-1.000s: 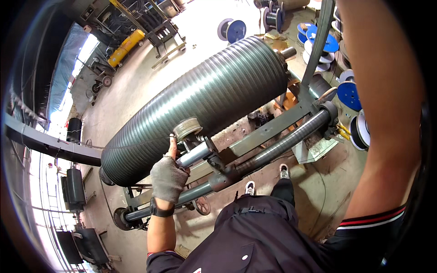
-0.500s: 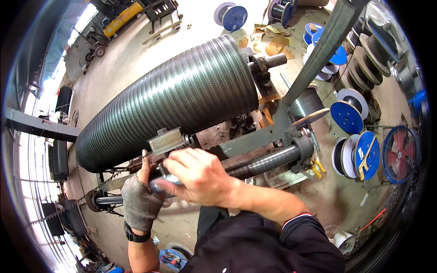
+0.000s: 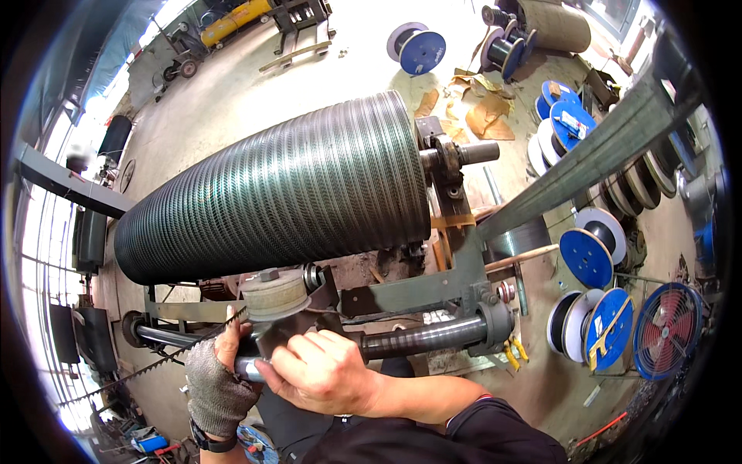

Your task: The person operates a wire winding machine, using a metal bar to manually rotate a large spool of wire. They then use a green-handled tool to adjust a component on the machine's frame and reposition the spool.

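My left hand [image 3: 222,390], in a grey fingerless glove, closes around a smooth metal bar [image 3: 248,368] below a grooved pulley wheel [image 3: 273,293]. Its thumb points up beside a dark, toothed-looking strand [image 3: 174,354] that runs from the lower left toward the pulley. My bare right hand [image 3: 328,377] sits just right of it, fingers curled and thumb pressed along the same bar; its fingertips are partly hidden. Beyond the hands lies a large drum [image 3: 286,182] wound with dark, ridged strand. A polished shaft [image 3: 425,337] extends right from my right hand.
A grey machine frame [image 3: 410,295] spans between drum and shaft, with a thick beam [image 3: 595,158] rising at right. Blue-flanged spools [image 3: 586,259] and a red-bladed fan [image 3: 668,331] stand on the right. Yellow-handled pliers [image 3: 516,353] are near the shaft's right end. Torn cardboard [image 3: 487,114] lies farther back.
The view has shifted, so machine and hands appear lower. My right hand is slightly farther from the pulley, leaving more of the wheel and bracket visible. Both hands stay at the bar.
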